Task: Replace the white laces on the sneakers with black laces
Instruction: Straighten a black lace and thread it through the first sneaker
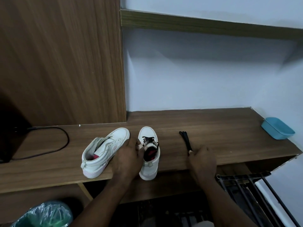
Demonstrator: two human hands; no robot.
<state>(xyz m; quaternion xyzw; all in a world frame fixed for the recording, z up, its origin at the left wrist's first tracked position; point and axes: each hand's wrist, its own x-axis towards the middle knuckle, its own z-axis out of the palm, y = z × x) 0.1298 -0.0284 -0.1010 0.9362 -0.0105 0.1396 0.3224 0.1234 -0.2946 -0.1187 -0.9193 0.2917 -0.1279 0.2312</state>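
Wood desk (213, 126) against a white wall (196, 76), wood panel (62, 59) to the left, shelf (205, 25) above. Unlaced left sneaker (105, 149) lay tilted on its side. Right sneaker (150, 154) stood upright beside it, black-laced, heel over the front edge. Left hand (127, 156) sat between them, touching both; grip not readable. Right hand (203, 159) had fingers curled, pinching the near end of the spare black lace (186, 140), which lay on the desk. Blue tub (277, 127) far right, black cable (62, 138) left, lined bin (44, 215) below.
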